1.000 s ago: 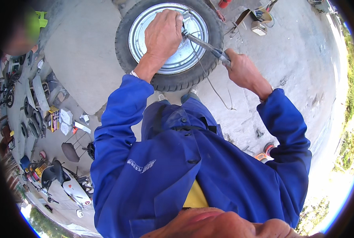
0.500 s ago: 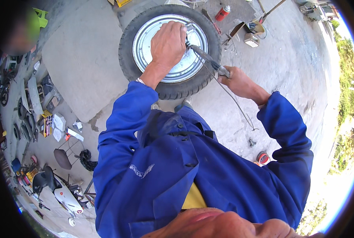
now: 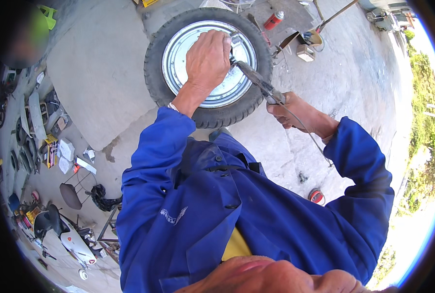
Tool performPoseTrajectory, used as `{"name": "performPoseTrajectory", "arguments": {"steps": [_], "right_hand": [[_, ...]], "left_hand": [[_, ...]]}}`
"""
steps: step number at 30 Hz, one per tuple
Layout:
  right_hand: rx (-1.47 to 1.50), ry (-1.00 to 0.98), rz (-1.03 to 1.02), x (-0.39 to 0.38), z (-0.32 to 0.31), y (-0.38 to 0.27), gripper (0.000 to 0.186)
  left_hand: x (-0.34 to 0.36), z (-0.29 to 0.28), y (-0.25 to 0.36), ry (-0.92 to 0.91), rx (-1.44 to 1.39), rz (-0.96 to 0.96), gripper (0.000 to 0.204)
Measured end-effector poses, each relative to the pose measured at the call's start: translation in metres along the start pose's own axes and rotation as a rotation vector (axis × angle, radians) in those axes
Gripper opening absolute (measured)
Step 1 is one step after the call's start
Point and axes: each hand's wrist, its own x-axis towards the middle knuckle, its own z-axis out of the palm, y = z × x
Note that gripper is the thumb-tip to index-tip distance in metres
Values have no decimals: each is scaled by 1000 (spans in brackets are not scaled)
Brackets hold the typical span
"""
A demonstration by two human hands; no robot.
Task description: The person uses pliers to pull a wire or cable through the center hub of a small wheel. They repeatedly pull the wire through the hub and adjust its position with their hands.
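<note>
A black-tyred wheel (image 3: 155, 73) lies flat on the ground before me, its silver metal disc (image 3: 181, 63) facing up. My left hand (image 3: 207, 57) is on the disc near the centre, with fingers curled down and closed. What they grip is hidden, but a small metal part (image 3: 236, 40) shows beside the fingertips. My right hand (image 3: 298, 113) is wrapped round the handle end of a long grey pliers-like tool (image 3: 254, 78). The tool's far end meets dark parts by the centre of the disc. A thin wire (image 3: 303, 128) trails past my right hand toward my sleeve.
Past the wheel lie a red spray can (image 3: 274, 20), a white box-shaped object (image 3: 305, 52) and a container (image 3: 316, 39) with a long handle by it. A red round object (image 3: 316, 196) sits at right. Motorcycle parts and a white scooter (image 3: 76, 241) stand at left.
My right hand has shifted slightly down and to the right with the tool. The trailing wire now lies closer to that hand. My left hand stays on the disc.
</note>
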Motion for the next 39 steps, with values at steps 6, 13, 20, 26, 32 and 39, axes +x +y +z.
{"name": "performPoseTrajectory", "arguments": {"steps": [6, 13, 20, 26, 32, 39], "right_hand": [[177, 77, -5, -5, 37, 6, 28], [365, 12, 14, -13, 54, -3, 28], [-12, 149, -155, 3, 43, 38, 31], [-912, 101, -679, 42, 15, 60, 23], [-281, 65, -632, 52, 21, 62, 16], [-38, -26, -332, 42, 7, 72, 23]], "left_hand": [[3, 0, -1, 12, -7, -7, 17], [0, -5, 2, 4, -11, -43, 14], [-1, -7, 13, -7, -116, -2, 13], [-6, -27, 79, -397, -356, 644, 65], [-28, -23, 99, -302, -328, 786, 38], [-49, -4, 104, -180, -489, 623, 14]]}}
